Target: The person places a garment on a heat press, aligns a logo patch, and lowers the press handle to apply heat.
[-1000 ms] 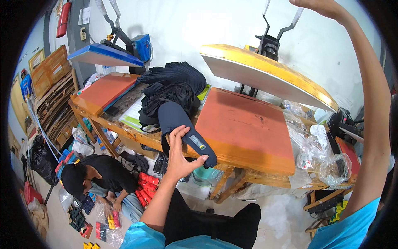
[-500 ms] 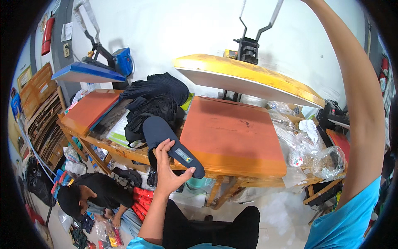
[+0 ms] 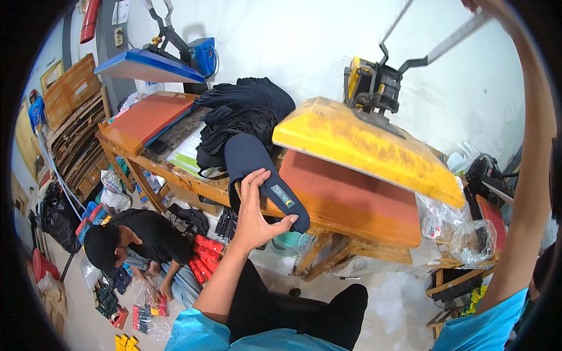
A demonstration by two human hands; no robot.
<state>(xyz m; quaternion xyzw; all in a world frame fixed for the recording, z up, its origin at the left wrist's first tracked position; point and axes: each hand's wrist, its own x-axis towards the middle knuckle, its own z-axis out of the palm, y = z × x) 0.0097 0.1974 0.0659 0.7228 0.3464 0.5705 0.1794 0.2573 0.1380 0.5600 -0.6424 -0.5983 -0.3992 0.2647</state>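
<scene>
swung the handle (image 3: 453, 42) over with the right hand (image 3: 489, 8), lowered the yellow plate (image 3: 363, 149) nearer the orange pad (image 3: 351, 199) and hid more of it.

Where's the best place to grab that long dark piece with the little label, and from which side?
Probably by the narrower, rounded lower-right end of the dark piece, coming from the near side. That end sits nearest, and the left hand spans it there, thumb near the tip, leaving the label uncovered.
</scene>
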